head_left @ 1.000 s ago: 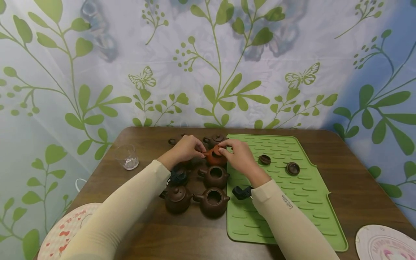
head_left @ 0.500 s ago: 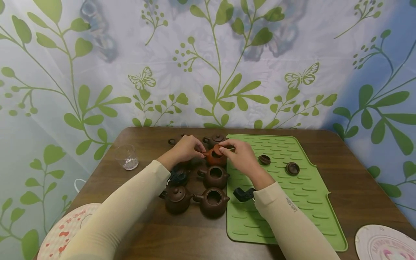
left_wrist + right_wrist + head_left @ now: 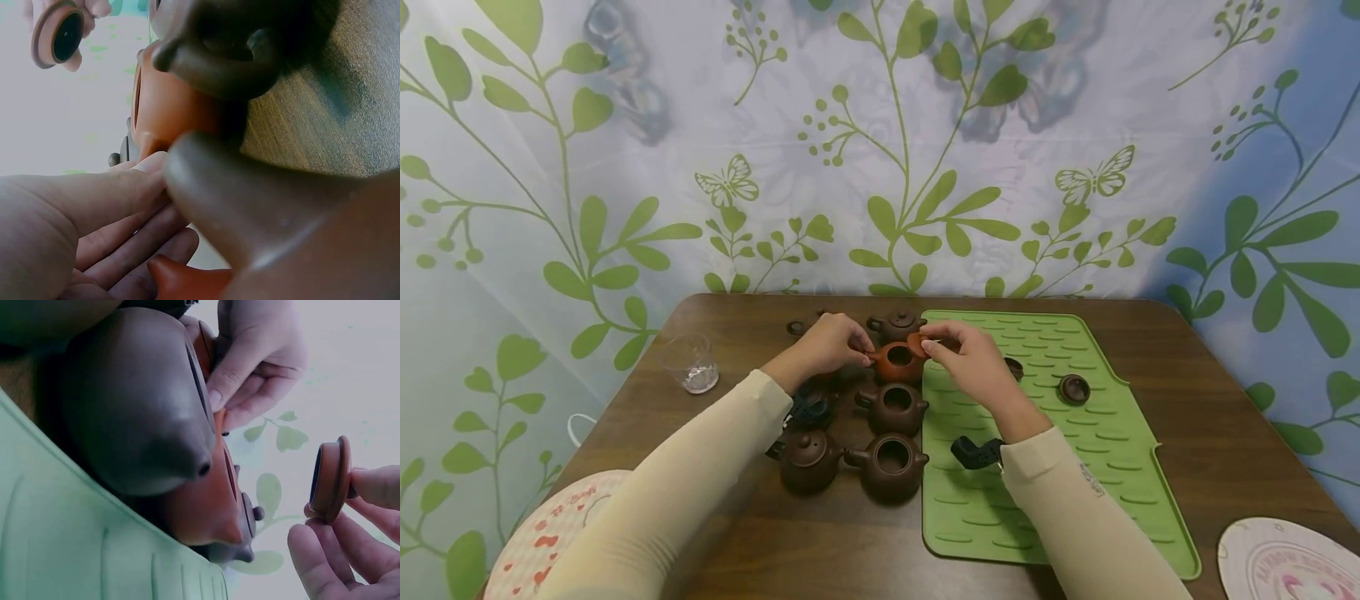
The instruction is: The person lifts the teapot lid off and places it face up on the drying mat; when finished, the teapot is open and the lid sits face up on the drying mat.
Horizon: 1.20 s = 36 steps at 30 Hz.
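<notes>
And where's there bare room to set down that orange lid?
The green mat looks bare along its far edge, beyond the dark lids; so does the table right of the mat. Left of the mat it's crowded: teapots stand close together.

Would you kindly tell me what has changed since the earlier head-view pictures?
The right hand has moved rightward with the orange lid, exposing more of the opening of the orange teapot. The left hand still pinches its handle; the brown teapots stayed put.
</notes>
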Each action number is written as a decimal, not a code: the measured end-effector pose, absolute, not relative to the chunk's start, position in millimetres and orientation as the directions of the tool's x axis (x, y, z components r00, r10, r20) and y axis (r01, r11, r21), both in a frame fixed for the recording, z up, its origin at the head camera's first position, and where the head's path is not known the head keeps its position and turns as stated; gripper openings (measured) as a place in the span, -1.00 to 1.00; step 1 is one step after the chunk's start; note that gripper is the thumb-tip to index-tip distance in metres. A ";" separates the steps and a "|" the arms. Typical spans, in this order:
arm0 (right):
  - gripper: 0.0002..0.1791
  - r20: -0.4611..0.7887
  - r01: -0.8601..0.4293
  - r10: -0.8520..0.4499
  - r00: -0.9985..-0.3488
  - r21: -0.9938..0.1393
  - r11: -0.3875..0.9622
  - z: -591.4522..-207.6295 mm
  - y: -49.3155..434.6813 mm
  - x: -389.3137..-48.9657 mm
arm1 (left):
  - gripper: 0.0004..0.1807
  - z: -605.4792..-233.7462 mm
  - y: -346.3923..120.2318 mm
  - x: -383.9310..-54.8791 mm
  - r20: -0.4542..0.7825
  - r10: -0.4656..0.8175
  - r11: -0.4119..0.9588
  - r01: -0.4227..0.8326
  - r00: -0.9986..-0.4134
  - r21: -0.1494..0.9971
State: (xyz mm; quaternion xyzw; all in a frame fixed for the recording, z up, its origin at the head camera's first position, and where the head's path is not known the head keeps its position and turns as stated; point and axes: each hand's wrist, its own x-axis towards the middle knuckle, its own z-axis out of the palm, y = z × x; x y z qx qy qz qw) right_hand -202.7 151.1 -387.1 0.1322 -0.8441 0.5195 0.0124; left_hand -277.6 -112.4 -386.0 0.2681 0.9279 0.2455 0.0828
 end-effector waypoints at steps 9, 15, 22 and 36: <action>-0.50 0.154 -0.216 -0.244 -0.957 -0.943 0.254 -390.5 171.5 -204.6 | -0.88 -386.9 -112.7 -278.4 -0.020 0.538 0.739 0.461 -0.843 0.491; -0.45 0.143 -0.206 -0.277 -0.950 -0.955 0.215 -391.8 179.0 -203.1 | -0.89 -386.5 -113.1 -278.0 -0.020 0.537 0.741 0.459 -0.844 0.491; -0.49 0.129 -0.173 -0.371 -0.919 -0.981 0.088 -395.4 182.9 -203.3 | -0.88 -385.8 -113.1 -277.5 -0.017 0.546 0.739 0.472 -0.838 0.482; -0.47 0.135 -0.101 -0.446 -0.885 -0.990 -0.101 -396.0 185.4 -199.9 | -0.88 -386.8 -112.7 -278.5 -0.019 0.550 0.728 0.468 -0.835 0.501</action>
